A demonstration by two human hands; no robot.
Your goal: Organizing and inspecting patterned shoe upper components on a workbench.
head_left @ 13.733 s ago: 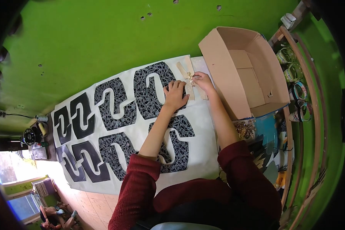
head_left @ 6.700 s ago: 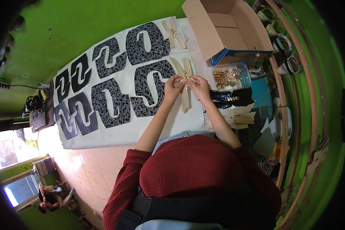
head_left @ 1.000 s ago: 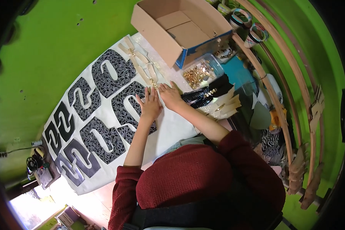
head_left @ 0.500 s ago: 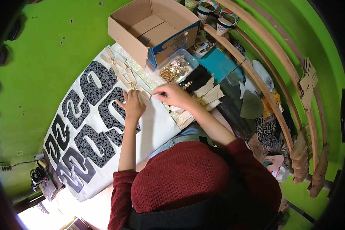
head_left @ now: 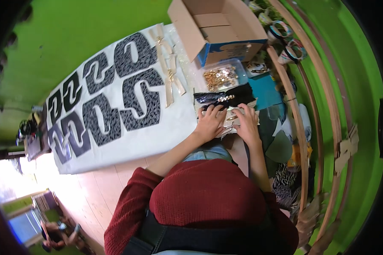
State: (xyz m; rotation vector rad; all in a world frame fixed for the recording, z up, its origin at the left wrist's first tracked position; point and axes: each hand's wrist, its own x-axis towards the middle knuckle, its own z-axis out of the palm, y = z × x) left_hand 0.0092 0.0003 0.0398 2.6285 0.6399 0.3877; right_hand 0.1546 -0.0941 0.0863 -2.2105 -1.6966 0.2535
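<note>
My left hand (head_left: 210, 124) rests with its fingers spread at the near left edge of a stack of beige straps (head_left: 230, 118). Over the right side of the same stack, my right hand (head_left: 247, 124) has its fingers apart and touching the straps; neither hand has lifted one. Just beyond my fingers lie black straps (head_left: 238, 94) with gold ornaments. Farther left on the white table, two beige crossed straps with gold trim (head_left: 171, 76) lie end to end. Beside them are rows of black-and-grey patterned cut-out pieces (head_left: 130, 95).
A clear plastic tub (head_left: 241, 72) of gold ornaments stands beyond the straps, before an open cardboard box (head_left: 232, 49). Curved wooden rails (head_left: 293, 110) run along the right, above fabric scraps (head_left: 280, 146). The white tabletop (head_left: 174, 127) stretches left; another person (head_left: 57, 233) is at lower left.
My view has turned right. Both hands have left the beige crossed straps on the white table and moved to the beige stack near my lap. The second crossed strap now lies flat, uncovered.
</note>
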